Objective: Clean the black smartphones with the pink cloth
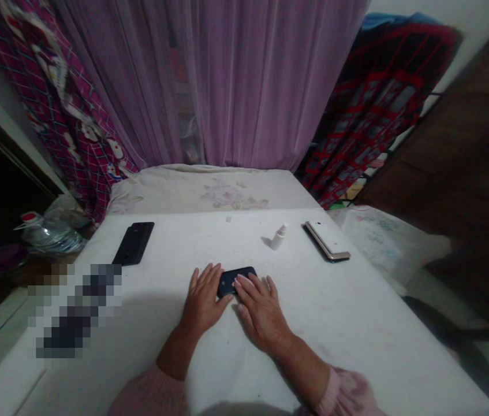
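Note:
A dark phone (228, 282) lies face down on the white-covered table in front of me. My left hand (204, 297) steadies its left end, with the thumb along the near edge and the other fingers beside it. Over the right part of the phone rests my right hand (264, 312), fingers extended and pressed down. Under those fingertips a small pale pink piece (238, 281) shows, apparently cloth, mostly covered by the fingers. Beyond the hands a small white spray bottle (278, 237) stands upright.
Dark phones (135, 244) lie at the table's left, near a pixelated patch. At the right, a white phone (325, 238) rests on another device. A large plastic bottle (49, 231) stands beyond the left edge. Purple curtains (253, 86) hang behind the table (227, 375).

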Demonstrator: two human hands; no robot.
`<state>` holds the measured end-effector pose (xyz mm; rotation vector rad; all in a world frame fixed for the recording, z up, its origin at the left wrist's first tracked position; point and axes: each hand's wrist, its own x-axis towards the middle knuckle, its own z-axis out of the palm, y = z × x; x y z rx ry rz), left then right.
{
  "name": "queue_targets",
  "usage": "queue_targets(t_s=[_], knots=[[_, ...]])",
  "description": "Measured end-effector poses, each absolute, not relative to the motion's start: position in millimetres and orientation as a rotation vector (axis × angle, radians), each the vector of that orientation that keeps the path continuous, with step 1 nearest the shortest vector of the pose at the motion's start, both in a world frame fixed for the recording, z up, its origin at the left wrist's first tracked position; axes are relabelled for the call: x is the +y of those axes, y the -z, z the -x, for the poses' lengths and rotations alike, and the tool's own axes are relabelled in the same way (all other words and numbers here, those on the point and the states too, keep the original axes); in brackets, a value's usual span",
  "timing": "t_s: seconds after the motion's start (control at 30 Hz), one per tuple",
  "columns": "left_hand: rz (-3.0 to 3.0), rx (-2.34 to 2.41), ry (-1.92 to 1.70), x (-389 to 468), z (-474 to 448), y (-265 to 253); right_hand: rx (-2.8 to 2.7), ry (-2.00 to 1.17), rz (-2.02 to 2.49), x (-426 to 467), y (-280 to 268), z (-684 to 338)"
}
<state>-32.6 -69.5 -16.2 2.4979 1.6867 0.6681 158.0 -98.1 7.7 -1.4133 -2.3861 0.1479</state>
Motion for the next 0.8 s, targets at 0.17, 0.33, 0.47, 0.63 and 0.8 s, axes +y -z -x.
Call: queue_targets(t_s=[0.17,0.33,0.47,0.63,0.8], knots=[[-2.508,1.686,-0.699,-70,32,17,-2.376,-0.027,1.479,-104,-2,-177],[-2.525,1.643,-0.656,-69,35,16,-2.285,0.01,1.586,-95,1,-174],[-2.527,1.636,-0.666,-69,35,17,-2.387,-0.032,1.461,-103,-3,-166],[-2.514,1.646,-0.691,-69,34,17,-2.429,-0.047,1.447,-110,-6,-167],[-2.491,1.647,-0.684,-69,34,16,-2.37,0.038,1.602,-112,-3,-183]])
